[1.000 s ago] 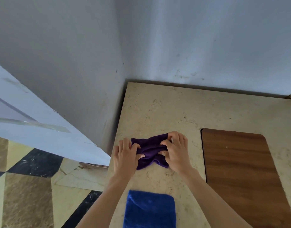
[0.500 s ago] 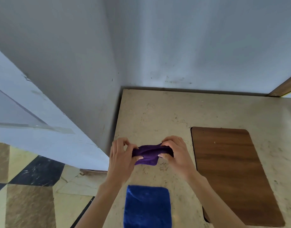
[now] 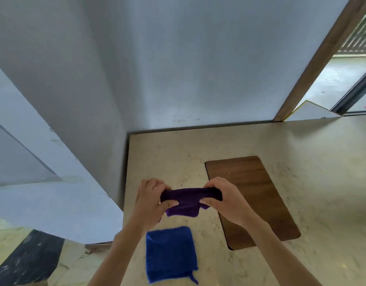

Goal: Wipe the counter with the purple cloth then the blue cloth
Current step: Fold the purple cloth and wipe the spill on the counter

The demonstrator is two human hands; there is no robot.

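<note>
The purple cloth is bunched and lifted a little above the beige counter. My left hand pinches its left end and my right hand pinches its right end, so it stretches between them with a flap hanging down. The blue cloth lies flat and folded on the counter just below my hands, near the front edge, untouched.
A brown wooden board lies on the counter right of my hands. Grey walls close the counter at the back and left. The counter's left edge drops to a tiled floor. A doorway opens at the upper right.
Both hands have lifted the purple cloth off the counter and pulled it taut between them. The view has tilted up and rightward, showing the doorway.
</note>
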